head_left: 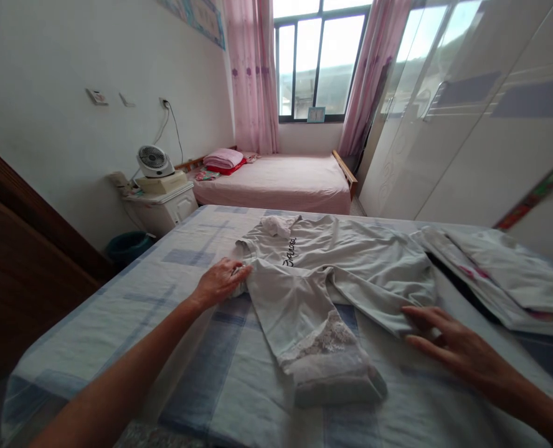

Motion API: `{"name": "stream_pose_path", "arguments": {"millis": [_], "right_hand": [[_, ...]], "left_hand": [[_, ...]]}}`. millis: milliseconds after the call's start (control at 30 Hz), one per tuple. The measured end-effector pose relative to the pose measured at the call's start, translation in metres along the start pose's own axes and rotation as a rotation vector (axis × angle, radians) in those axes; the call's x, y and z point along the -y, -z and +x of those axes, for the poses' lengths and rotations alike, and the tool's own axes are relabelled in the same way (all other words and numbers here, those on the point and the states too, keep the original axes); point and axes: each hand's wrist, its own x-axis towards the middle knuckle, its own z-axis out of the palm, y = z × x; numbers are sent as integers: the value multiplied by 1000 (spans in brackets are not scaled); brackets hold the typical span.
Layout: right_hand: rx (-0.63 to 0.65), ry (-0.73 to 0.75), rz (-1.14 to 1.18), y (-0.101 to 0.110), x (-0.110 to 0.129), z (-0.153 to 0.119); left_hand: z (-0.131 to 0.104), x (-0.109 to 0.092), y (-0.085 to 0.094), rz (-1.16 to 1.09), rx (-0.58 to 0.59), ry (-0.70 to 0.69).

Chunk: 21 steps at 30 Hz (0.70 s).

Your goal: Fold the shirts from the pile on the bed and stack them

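A pale grey-green T-shirt [360,255] with black lettering and lace-trimmed sleeves lies spread on a bed with a blue-and-white checked sheet [202,367]. Its collar end points left and its hem right, and the near sleeve stretches toward me. My left hand [220,281] is closed on the shirt's cloth near the collar and shoulder. At the near corner of the hem, my right hand [449,342] pinches the fabric between thumb and fingers. The far sleeve lies bunched behind the lettering.
Folded clothes [505,274] lie on the bed at the right. Beyond stands a second bed [295,180] with pink bedding. A white fan [155,162] sits above a bedside cabinet [164,211], beside a dark bin [129,247]. Glossy wardrobe doors [463,143] line the right side.
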Motion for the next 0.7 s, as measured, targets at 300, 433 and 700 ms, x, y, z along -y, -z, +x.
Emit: {"name": "stream_pose_path", "arguments": {"millis": [300, 433, 700], "right_hand": [[-146, 132, -379, -24, -2, -10], [-196, 145, -434, -26, 5, 0], [-411, 202, -265, 55, 29, -2]], "left_hand": [[-35, -6, 3, 124, 53, -191], [-31, -8, -10, 225, -68, -133], [-18, -24, 47, 157, -380, -270]]}}
